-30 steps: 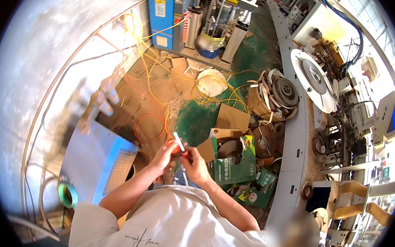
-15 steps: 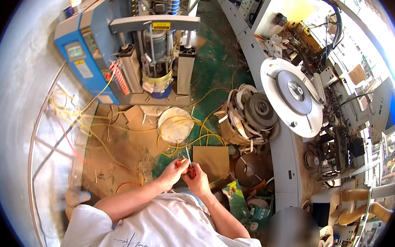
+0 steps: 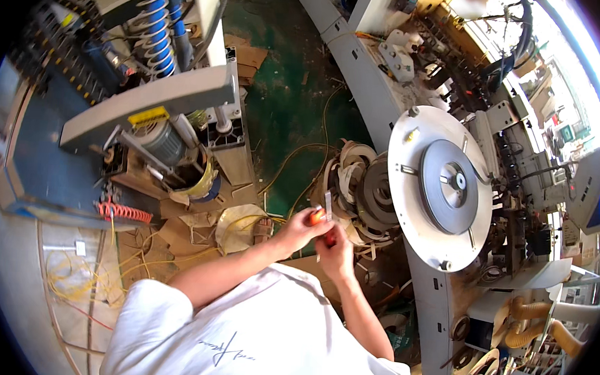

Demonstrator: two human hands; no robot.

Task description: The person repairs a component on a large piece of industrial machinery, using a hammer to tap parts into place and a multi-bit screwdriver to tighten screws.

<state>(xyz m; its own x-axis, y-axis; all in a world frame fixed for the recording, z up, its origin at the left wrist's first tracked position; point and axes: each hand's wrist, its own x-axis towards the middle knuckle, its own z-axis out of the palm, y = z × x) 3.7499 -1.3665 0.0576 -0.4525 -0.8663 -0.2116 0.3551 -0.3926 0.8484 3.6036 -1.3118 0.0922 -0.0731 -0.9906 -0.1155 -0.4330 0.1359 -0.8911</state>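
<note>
Fingers of the left hand (image 3: pixel 301 230) close around an orange-red piece (image 3: pixel 317 216); those of the right hand (image 3: pixel 339 253) grip a red piece (image 3: pixel 330 239) just beside it, with a thin white strip (image 3: pixel 328 201) rising near the fingertips. The view has swung right, bringing both hands before the coiled rolls (image 3: pixel 378 194), nearer the white disc (image 3: pixel 404 183), so the handwork seems to continue on the move

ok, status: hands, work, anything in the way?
Left hand closed on orange piece, right hand on red piece. Pale strip juts past both. Coils beyond, not visibly blocking.
</note>
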